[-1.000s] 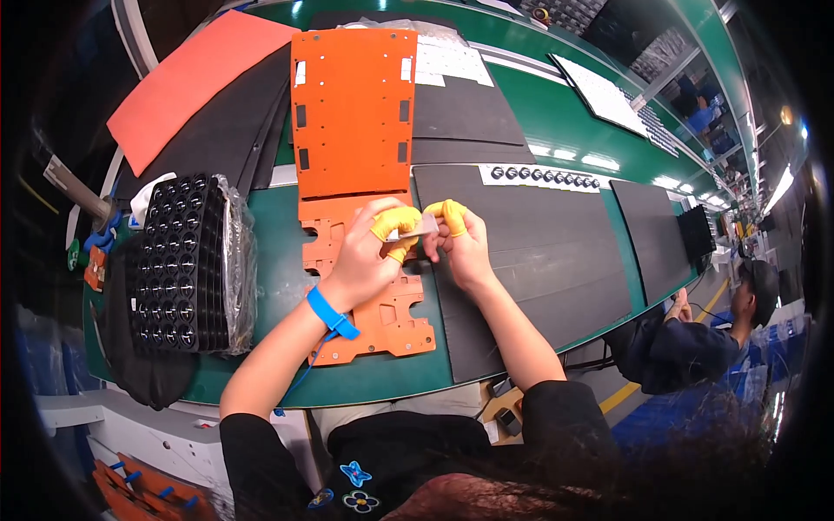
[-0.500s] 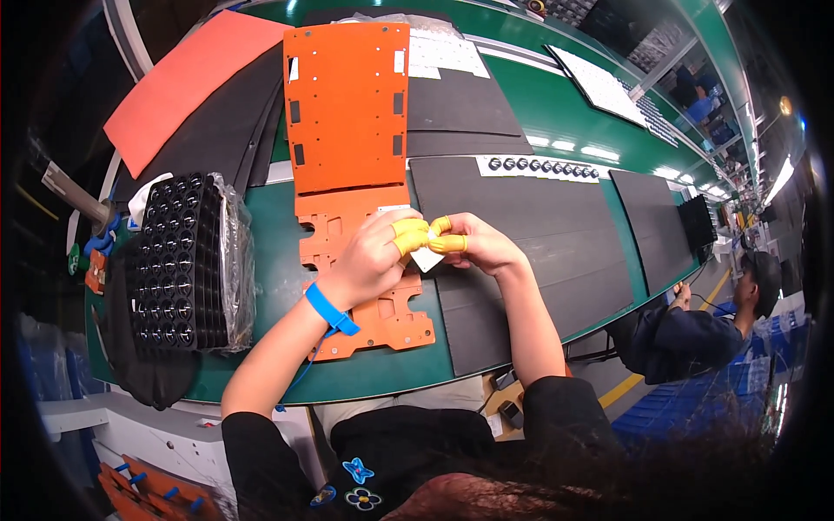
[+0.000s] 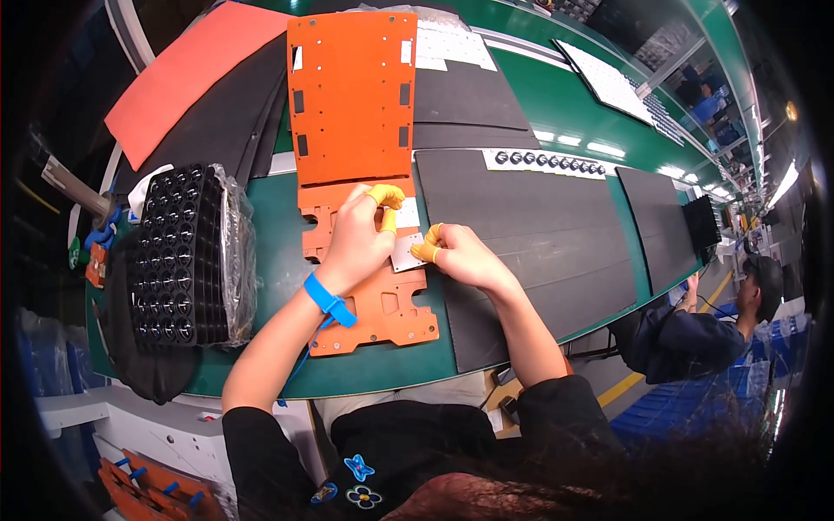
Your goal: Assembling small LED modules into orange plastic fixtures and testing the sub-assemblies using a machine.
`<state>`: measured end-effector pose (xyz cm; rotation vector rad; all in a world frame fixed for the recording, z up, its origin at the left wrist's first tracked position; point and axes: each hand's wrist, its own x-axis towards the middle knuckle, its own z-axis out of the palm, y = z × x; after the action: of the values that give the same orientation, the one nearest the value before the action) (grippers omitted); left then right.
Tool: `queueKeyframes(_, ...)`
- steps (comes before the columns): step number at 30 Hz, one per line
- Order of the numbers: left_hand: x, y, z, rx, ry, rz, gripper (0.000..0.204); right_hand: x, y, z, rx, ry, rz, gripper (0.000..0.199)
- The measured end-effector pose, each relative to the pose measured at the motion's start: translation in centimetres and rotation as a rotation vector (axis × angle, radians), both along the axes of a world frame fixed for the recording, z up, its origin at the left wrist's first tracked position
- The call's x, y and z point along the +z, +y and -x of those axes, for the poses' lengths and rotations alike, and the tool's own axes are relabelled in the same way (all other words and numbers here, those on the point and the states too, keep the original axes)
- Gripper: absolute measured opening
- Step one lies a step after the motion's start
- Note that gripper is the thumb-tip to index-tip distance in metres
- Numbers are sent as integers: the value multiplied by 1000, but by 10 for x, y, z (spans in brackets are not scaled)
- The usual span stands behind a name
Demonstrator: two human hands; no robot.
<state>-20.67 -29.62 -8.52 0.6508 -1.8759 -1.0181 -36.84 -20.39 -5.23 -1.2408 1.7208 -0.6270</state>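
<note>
Fingers (image 3: 426,250) of the right hand (image 3: 467,257) pinch the white plate (image 3: 403,255) to their left, left fingers (image 3: 388,220) curl part-open, hold unclear; grip edges only, plate level over the orange fixture (image 3: 363,316) below.

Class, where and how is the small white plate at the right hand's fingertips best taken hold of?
Probably by its right edge, approached from the right in a thumb-and-finger pinch: the small white plate looks flat and thin, the right hand meets it there, and the left hand crowds its upper left.
</note>
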Motion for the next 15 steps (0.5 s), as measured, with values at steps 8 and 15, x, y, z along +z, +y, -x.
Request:
queueKeyframes(8, 2, -2, -4, 7, -62, -56, 25, 1, 0, -5, 63, 194, -27, 34)
queueKeyframes(15, 1, -3, -4, 0, -52, -70, 26, 4, -1, -6, 81, 199, -20, 36)
